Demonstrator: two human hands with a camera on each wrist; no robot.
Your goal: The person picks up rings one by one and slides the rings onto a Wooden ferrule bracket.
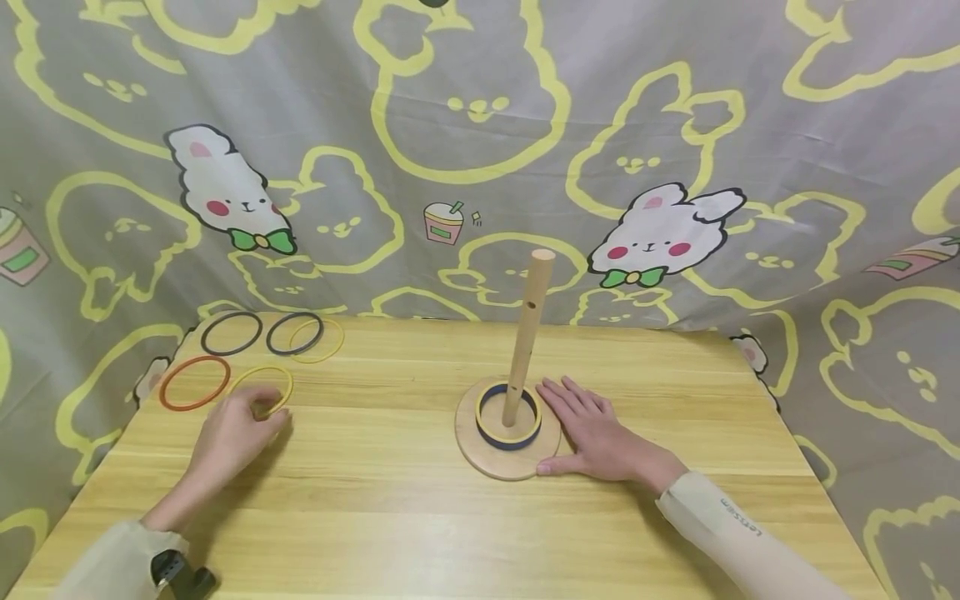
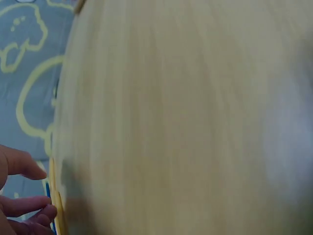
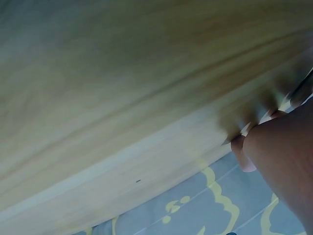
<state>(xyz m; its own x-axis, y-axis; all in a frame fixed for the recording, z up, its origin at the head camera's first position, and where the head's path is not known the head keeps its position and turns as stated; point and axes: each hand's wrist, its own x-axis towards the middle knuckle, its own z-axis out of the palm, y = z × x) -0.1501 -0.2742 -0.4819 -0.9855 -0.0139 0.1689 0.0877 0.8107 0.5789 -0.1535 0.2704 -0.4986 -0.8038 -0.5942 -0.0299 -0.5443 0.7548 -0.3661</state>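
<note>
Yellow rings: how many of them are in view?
3: one yellow ring at the left hand, one overlapping a dark ring, one around the peg. Others may be hidden beneath that one.

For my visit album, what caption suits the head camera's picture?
Left hand at a yellow ring, right hand against the round wooden base of a peg that stacked rings encircle.

From above, the head view is facing down and forward to the tabletop [image 1: 420, 525] and its far edge. Both wrist views are sharing it, closer.
</note>
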